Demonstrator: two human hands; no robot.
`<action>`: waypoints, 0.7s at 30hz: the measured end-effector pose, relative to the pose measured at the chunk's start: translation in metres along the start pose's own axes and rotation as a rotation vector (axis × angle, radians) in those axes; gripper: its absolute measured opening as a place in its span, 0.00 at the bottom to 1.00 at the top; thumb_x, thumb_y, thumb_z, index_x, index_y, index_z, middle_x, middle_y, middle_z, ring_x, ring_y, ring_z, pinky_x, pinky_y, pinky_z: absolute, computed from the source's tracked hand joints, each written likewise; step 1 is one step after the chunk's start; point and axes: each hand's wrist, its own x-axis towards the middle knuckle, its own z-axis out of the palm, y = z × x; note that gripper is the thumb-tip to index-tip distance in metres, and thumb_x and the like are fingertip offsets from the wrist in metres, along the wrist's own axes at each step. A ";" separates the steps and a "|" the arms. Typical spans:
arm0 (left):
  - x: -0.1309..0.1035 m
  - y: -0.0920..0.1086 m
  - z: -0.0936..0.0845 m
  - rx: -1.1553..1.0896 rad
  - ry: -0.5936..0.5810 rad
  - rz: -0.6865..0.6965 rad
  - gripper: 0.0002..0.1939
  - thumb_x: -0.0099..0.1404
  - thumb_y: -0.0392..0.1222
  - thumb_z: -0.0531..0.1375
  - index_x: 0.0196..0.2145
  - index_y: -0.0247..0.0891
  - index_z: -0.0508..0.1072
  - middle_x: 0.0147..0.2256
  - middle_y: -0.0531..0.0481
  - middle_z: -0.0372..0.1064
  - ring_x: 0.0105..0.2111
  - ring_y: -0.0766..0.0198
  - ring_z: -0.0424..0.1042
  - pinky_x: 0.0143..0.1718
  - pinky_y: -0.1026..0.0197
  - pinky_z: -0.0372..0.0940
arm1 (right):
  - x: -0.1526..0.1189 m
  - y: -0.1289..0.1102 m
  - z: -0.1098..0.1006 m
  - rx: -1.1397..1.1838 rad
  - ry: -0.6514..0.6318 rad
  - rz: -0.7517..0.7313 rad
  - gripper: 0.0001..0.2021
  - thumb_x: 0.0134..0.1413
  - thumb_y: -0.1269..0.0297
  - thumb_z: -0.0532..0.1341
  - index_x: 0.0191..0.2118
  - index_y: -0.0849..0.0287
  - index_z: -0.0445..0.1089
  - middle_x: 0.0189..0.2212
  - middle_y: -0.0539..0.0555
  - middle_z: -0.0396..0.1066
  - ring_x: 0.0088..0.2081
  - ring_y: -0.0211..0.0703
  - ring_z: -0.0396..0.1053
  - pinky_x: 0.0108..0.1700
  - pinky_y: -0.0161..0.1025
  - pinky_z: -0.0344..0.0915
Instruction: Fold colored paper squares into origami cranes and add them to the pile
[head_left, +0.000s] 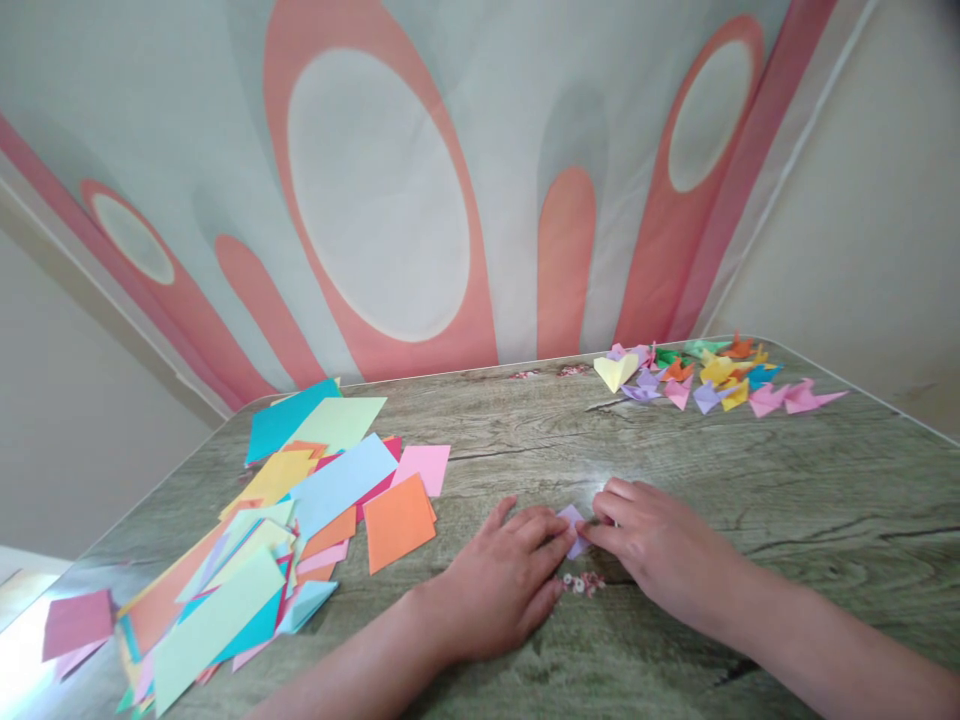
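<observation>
A small folded piece of purple paper (574, 530) lies on the wooden table between my two hands. My left hand (502, 580) rests on the tabletop, its fingertips pressing the paper's left edge down and its thumb lower, apart from the paper. From the other side, my right hand (645, 540) has its fingers curled in, with the index finger and thumb closed on the paper's right edge. The fingertips cover part of both edges. Just below the paper sits a little cluster of small white and reddish bits (583, 583) printed on or lying on the wood.
Loose coloured paper sheets (225, 610) are heaped on the left, with an orange square (400, 522) nearest my left hand. Several folded paper birds (720, 370) stand at the back right. A patterned pink and grey backdrop (502, 200) rises behind the wooden table (495, 420).
</observation>
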 end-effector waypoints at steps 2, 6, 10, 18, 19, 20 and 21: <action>-0.001 0.000 0.001 0.001 0.002 -0.002 0.24 0.68 0.44 0.49 0.61 0.42 0.54 0.56 0.45 0.59 0.60 0.58 0.54 0.64 0.46 0.40 | -0.001 -0.002 -0.001 -0.029 -0.004 -0.036 0.07 0.57 0.72 0.59 0.38 0.56 0.74 0.30 0.52 0.69 0.35 0.46 0.61 0.36 0.43 0.56; -0.002 -0.001 0.002 -0.008 0.010 0.005 0.23 0.68 0.43 0.49 0.60 0.42 0.56 0.55 0.45 0.60 0.59 0.57 0.54 0.64 0.45 0.40 | -0.003 -0.004 -0.002 -0.047 -0.001 -0.075 0.09 0.56 0.73 0.60 0.40 0.55 0.73 0.30 0.51 0.69 0.35 0.47 0.62 0.35 0.43 0.56; -0.002 -0.001 0.002 -0.018 0.023 0.009 0.23 0.68 0.43 0.49 0.60 0.42 0.57 0.55 0.45 0.60 0.60 0.56 0.54 0.64 0.45 0.40 | -0.004 -0.004 -0.002 -0.039 -0.004 -0.099 0.09 0.57 0.73 0.59 0.41 0.55 0.73 0.30 0.52 0.70 0.35 0.46 0.62 0.35 0.43 0.55; -0.001 -0.001 0.003 -0.034 0.015 -0.001 0.21 0.68 0.43 0.50 0.58 0.43 0.59 0.55 0.46 0.60 0.60 0.57 0.53 0.64 0.45 0.40 | -0.005 -0.012 -0.002 0.010 -0.053 -0.118 0.09 0.59 0.72 0.56 0.39 0.55 0.72 0.32 0.52 0.71 0.35 0.46 0.63 0.36 0.44 0.55; -0.002 -0.001 0.003 -0.037 0.018 0.000 0.21 0.68 0.43 0.49 0.58 0.43 0.59 0.55 0.46 0.60 0.60 0.57 0.53 0.64 0.45 0.40 | -0.005 -0.013 -0.001 0.015 -0.054 -0.120 0.09 0.59 0.72 0.56 0.39 0.55 0.72 0.32 0.51 0.71 0.35 0.46 0.63 0.37 0.44 0.55; -0.002 -0.001 0.003 -0.039 0.020 0.000 0.21 0.68 0.43 0.49 0.58 0.42 0.59 0.55 0.46 0.60 0.60 0.57 0.53 0.64 0.45 0.40 | -0.005 -0.013 -0.001 0.020 -0.054 -0.120 0.09 0.59 0.72 0.56 0.39 0.55 0.72 0.32 0.51 0.71 0.36 0.46 0.63 0.37 0.45 0.55; -0.002 -0.001 0.003 -0.040 0.022 0.001 0.21 0.68 0.43 0.49 0.58 0.42 0.58 0.55 0.45 0.60 0.60 0.57 0.53 0.64 0.45 0.39 | -0.005 -0.014 -0.001 0.025 -0.052 -0.121 0.09 0.60 0.71 0.56 0.39 0.55 0.72 0.32 0.52 0.71 0.36 0.46 0.63 0.37 0.45 0.55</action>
